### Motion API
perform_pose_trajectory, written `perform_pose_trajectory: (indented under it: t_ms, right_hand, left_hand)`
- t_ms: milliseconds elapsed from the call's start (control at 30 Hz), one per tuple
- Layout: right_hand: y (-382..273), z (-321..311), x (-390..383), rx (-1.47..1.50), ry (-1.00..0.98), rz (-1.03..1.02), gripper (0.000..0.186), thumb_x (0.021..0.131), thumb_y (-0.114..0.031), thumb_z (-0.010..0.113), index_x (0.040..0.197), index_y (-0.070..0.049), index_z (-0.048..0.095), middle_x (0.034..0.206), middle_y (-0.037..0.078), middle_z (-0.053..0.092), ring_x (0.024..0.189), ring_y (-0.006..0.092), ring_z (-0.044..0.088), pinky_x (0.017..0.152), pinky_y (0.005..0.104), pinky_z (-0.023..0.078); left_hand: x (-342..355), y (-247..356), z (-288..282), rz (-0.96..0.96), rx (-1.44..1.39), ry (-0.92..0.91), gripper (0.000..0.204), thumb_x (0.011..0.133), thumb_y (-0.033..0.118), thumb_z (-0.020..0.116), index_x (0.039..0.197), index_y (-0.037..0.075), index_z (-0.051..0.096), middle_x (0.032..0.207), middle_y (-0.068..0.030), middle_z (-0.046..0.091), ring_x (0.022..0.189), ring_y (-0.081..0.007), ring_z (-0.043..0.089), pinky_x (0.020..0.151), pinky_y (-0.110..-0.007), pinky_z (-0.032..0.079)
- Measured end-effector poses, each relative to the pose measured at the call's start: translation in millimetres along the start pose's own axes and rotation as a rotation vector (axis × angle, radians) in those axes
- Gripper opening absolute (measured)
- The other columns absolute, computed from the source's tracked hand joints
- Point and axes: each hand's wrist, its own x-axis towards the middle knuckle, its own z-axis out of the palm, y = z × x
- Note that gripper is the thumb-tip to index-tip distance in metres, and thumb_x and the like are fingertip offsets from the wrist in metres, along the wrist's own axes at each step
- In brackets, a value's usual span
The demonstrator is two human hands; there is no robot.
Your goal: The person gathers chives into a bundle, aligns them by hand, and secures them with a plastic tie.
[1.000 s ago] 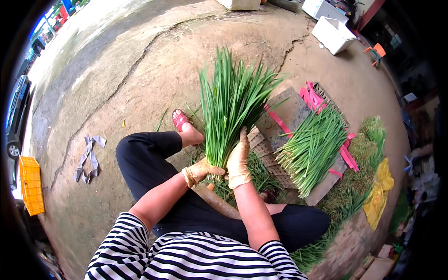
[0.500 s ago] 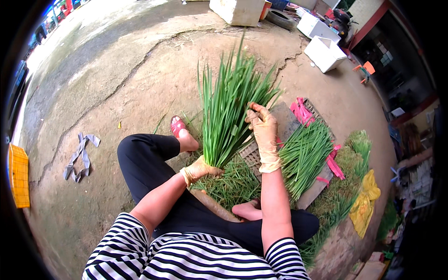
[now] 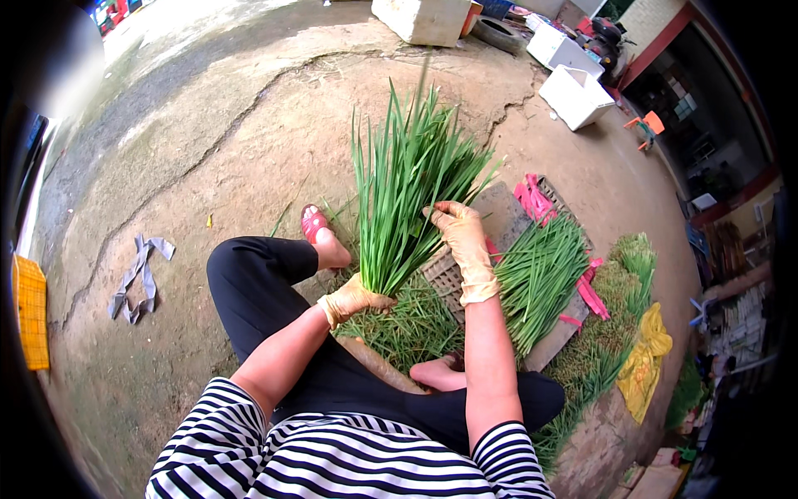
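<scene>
My left hand (image 3: 356, 299), in a thin tan glove, is closed round the base of an upright bunch of long green leaves (image 3: 395, 191) between my knees. My right hand (image 3: 459, 237), gloved the same way, is raised at the bunch's right side, thumb and fingertips pinched among its leaves. Just right of it, cut green leaves (image 3: 540, 283) lie in a pile on a board (image 3: 549, 356), with pink strips (image 3: 590, 291) about them. Below the held bunch, loose trimmings (image 3: 399, 333) are heaped on the ground, beside a woven crate (image 3: 445, 284).
Further right lie more plant bundles (image 3: 623, 274) and a yellow sack (image 3: 648, 358). Grey cloth strips (image 3: 141, 279) and a yellow crate (image 3: 29, 308) are at left. Behind stand white foam boxes (image 3: 573, 96), a tyre (image 3: 497, 32) and an orange chair (image 3: 647, 125) on cracked concrete.
My right hand left the bunch's base, rose beside the leaves, then moved slightly left and down into them. My left hand stays on the base. The view has shifted.
</scene>
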Motion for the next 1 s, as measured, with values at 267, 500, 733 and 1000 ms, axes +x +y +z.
perform_pose_trajectory:
  t_ms: [267,500,733,1000]
  right_hand:
    - [8,5,1,0.389,0.078,-0.044,0.007,0.078,-0.013,0.064,0.076,-0.013,0.058,0.058,-0.005,0.052,0.041,0.0025,0.037,0.037,0.0185,0.027]
    - [17,-10,4,0.610,0.263,-0.163,0.017,0.083,-0.024,0.058,0.084,-0.006,0.060,0.058,-0.003,0.049,0.045,0.0048,0.039,0.040,0.0193,0.031]
    - [-7,6,-8,-0.349,-0.107,-0.164,0.028,0.079,-0.018,0.064,0.098,0.000,0.058,0.062,-0.001,0.056,0.052,0.0055,0.049,0.047,0.0200,0.038]
    - [-24,-28,-11,0.729,-0.231,-0.179,0.017,0.081,-0.023,0.061,0.086,-0.006,0.061,0.060,-0.005,0.052,0.047,0.0045,0.040,0.043,0.0176,0.030]
  left_hand:
    - [2,3,-4,-0.005,0.060,-0.015,0.013,0.069,0.009,0.065,0.078,0.002,0.059,0.063,-0.0031,0.058,0.052,-0.0110,0.053,0.046,-0.027,0.044]
    - [-1,7,-2,-0.096,-0.074,0.019,0.011,0.069,0.005,0.065,0.076,0.000,0.058,0.063,-0.0030,0.057,0.052,-0.0102,0.053,0.044,-0.025,0.043]
    - [0,13,-2,-0.189,-0.052,0.004,0.016,0.067,0.006,0.066,0.080,0.001,0.058,0.068,-0.0034,0.058,0.056,-0.0113,0.055,0.049,-0.025,0.046]
    - [-6,11,-8,-0.189,-0.160,0.020,0.019,0.067,0.005,0.067,0.083,0.001,0.058,0.071,-0.0032,0.058,0.058,-0.0118,0.055,0.051,-0.026,0.046]
